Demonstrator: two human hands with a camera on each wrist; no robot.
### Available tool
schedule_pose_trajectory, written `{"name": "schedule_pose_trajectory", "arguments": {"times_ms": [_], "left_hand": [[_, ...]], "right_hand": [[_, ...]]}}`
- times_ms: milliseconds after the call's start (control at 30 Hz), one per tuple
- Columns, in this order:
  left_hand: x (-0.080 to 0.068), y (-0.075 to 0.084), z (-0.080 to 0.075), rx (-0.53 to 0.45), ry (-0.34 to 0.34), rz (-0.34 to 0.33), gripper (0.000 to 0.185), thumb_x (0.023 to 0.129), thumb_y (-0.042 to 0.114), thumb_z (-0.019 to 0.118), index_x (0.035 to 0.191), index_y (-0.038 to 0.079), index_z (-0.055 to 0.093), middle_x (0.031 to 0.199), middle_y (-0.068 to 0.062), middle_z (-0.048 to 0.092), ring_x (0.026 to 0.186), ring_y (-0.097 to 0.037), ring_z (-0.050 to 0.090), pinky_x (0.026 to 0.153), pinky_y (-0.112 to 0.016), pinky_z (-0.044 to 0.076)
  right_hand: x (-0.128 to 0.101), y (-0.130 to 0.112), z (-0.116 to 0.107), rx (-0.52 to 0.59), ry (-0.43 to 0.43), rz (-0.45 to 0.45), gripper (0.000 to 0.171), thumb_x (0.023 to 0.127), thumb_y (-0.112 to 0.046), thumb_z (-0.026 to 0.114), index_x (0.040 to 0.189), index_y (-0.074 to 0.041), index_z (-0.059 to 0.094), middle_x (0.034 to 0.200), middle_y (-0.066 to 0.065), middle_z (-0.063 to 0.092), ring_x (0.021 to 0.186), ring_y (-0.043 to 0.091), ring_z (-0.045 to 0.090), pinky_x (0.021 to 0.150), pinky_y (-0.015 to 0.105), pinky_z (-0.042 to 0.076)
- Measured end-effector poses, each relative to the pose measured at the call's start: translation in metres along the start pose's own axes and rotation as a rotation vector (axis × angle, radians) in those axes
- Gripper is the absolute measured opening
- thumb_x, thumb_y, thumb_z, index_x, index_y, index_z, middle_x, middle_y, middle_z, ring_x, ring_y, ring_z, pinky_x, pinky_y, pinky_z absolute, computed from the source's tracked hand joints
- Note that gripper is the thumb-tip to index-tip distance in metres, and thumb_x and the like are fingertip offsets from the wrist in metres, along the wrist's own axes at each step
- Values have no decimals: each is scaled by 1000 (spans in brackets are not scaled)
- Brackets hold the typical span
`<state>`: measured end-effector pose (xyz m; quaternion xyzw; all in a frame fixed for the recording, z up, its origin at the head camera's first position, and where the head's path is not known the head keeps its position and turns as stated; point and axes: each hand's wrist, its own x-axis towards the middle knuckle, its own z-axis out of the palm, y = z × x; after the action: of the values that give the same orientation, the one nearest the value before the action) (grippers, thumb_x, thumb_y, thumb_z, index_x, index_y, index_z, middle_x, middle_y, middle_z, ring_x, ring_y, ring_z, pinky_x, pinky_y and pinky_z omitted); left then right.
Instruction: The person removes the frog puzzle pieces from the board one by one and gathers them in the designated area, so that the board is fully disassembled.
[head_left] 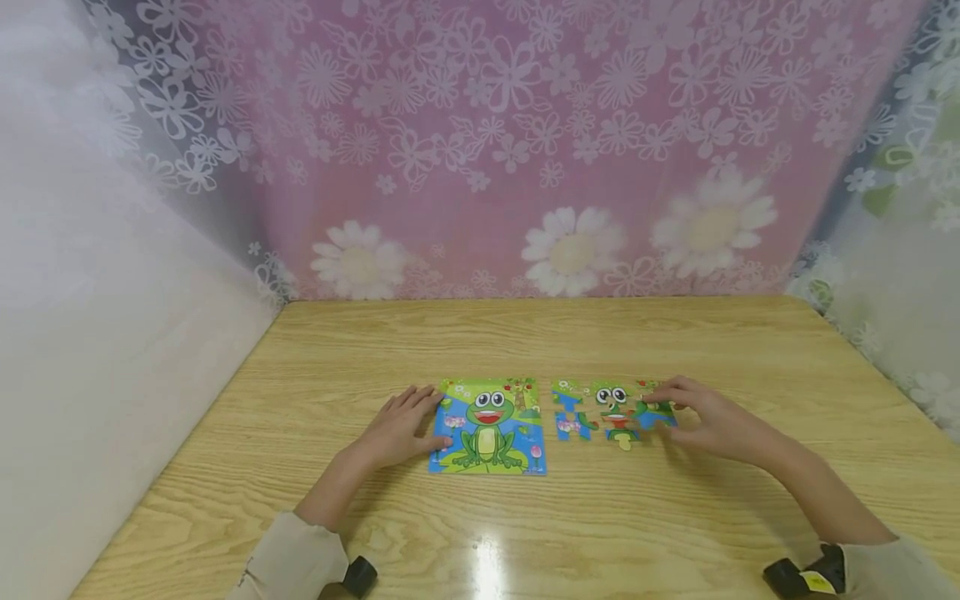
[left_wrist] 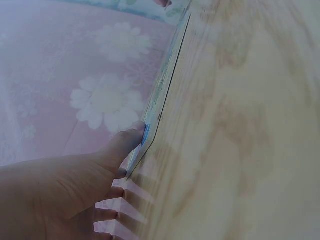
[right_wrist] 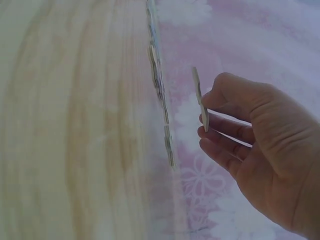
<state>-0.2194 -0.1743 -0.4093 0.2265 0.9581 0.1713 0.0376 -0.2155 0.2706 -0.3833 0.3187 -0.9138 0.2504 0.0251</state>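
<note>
My left hand lies at the left edge of a square frog picture board. Its fingers are spread, and in the left wrist view the thumb rests on the board's edge. To the right of the board sit several loose jigsaw puzzle pieces showing parts of the same frog, with the eyes piece at the top middle. My right hand pinches a puzzle piece between thumb and fingers. In the right wrist view this piece is raised off the table, seen edge-on.
The wood-grain table ends at a pink flowered backdrop. A pale side sheet stands at the left, and another flowered sheet at the right. Black wrist devices show below both sleeves.
</note>
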Motion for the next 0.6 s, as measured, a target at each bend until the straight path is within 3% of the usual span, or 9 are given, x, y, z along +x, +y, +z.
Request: {"name": "schedule_pose_trajectory", "arguments": {"times_ms": [600], "left_hand": [[0, 2, -1, -8, 2, -2, 78, 84, 49, 61, 142, 6, 34, 146, -14, 27, 134, -36, 16, 105, -54, 12]], "right_hand": [[-14, 18, 2, -6, -15, -16, 36, 74, 0, 72, 108, -5, 65, 106, 5, 52, 89, 23, 52, 68, 38, 47]]}}
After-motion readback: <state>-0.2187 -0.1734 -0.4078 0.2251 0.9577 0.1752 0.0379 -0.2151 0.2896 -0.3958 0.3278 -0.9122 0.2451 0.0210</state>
